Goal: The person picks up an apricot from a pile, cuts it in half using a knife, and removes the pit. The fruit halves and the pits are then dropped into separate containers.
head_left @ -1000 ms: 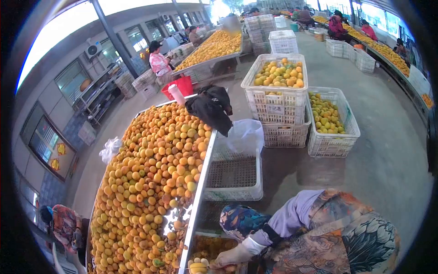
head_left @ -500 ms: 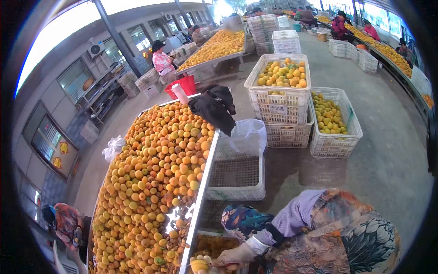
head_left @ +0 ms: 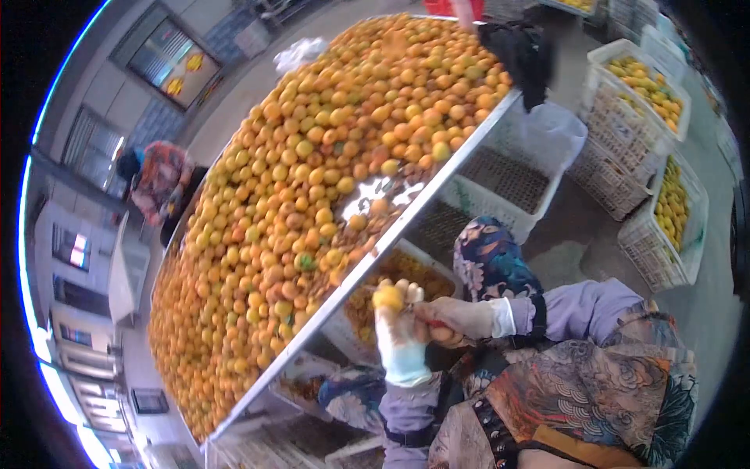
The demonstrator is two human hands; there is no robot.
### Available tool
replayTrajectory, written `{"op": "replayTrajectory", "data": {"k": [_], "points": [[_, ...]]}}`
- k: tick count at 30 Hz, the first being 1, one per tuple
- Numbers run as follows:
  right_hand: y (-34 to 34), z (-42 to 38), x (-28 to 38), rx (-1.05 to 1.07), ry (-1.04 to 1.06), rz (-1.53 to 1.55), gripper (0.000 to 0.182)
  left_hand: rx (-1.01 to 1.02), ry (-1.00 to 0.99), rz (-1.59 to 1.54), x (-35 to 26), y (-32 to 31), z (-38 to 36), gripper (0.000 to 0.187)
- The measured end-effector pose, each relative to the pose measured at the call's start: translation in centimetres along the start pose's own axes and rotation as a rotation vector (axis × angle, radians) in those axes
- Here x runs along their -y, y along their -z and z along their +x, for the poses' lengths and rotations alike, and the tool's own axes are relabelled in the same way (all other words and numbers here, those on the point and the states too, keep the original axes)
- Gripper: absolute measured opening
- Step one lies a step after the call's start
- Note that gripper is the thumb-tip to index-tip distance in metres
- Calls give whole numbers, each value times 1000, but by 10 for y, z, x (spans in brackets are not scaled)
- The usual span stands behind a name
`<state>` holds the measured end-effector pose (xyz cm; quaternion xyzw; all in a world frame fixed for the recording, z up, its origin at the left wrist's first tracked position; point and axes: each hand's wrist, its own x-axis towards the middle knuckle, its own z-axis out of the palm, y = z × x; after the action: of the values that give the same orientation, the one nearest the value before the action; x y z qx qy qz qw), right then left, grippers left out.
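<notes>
My left hand [head_left: 401, 332], in a whitish glove, grips a yellow-orange apricot [head_left: 388, 297] at its fingertips. Close against it, my right hand [head_left: 457, 319] is closed around a small tool with a red handle [head_left: 439, 324]; its working end is not clear. Both hands are over a white crate [head_left: 332, 332] holding orange-brown fruit pieces, beside the metal edge [head_left: 344, 291] of a sorting table. Heaped apricots [head_left: 266, 203] cover most of that table, with brownish pieces near the edge.
A white crate [head_left: 539, 205] with a plastic liner stands beyond my right arm. Stacked crates of fruit [head_left: 617, 148] are farther right. A dark garment [head_left: 519, 59] hangs over the table's far corner. Across the table a person [head_left: 160, 180] in a patterned top is bent forward.
My view has turned left and down, so the table and crates appear tilted. Both hands now show fully, nearer the middle of the picture, with the apricot still held.
</notes>
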<state>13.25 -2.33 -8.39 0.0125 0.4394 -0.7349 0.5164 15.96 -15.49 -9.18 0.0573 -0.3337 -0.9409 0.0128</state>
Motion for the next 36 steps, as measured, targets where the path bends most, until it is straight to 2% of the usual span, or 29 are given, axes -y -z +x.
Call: {"op": "replayTrajectory", "data": {"k": [2, 3, 4, 7, 10, 12, 14, 16, 18, 20, 22, 23, 24, 26, 28, 30, 31, 32, 36], "points": [[11, -3, -3, 168, 69, -123, 58, -9, 124, -153, 5, 10, 0, 54], [9, -4, 0, 143, -45, -13, 61, -13, 141, -128, 4, 14, -3, 54], [11, -12, 6, 118, -105, 16, 53, -11, 163, -105, 3, 16, -5, 54], [15, -19, 25, 189, -128, -102, 58, 55, 27, 392, -12, 21, 0, 53], [12, -20, 33, 198, -113, -162, 61, 80, -48, 521, -16, 18, 2, 52], [12, -16, 24, 193, -100, -155, 60, 60, -46, 511, -7, 15, -1, 53], [12, -4, 2, 80, -4, -116, 59, -68, 27, 67, 8, 12, -1, 51], [17, 0, -7, 85, 36, -98, 60, -66, 21, 114, 13, 22, 1, 49], [13, -1, -6, 37, -76, -81, 61, -69, 137, 81, 11, 22, -1, 48], [16, -8, 5, 39, -62, -106, 61, -72, 150, 163, 2, 16, -1, 46], [16, -5, 14, 34, -66, -182, 59, -79, 61, 439, -5, 7, 1, 40], [13, -9, 21, 33, -60, -228, 57, -172, 63, 652, -12, -8, -2, 37], [12, -9, 22, 34, -60, -228, 57, -173, 62, 652, -9, -5, 0, 37], [12, -8, 22, 59, -58, -232, 57, -160, -152, 672, 2, 3, 4, 34], [11, -5, 13, 7, -73, -215, 56, -173, -131, 683, 5, 8, 6, 37], [11, 6, -9, -33, -12, -128, 52, -162, 39, 301, 15, 22, 10, 46], [13, 13, -19, -27, 44, -147, 51, -216, 83, 339, 15, 25, 8, 54], [8, 14, -19, -21, 98, -162, 50, -222, 83, 338, 14, 25, 9, 54], [6, 2, -6, -28, 38, -171, 51, -251, 104, 351, 11, 20, 12, 52]]}}
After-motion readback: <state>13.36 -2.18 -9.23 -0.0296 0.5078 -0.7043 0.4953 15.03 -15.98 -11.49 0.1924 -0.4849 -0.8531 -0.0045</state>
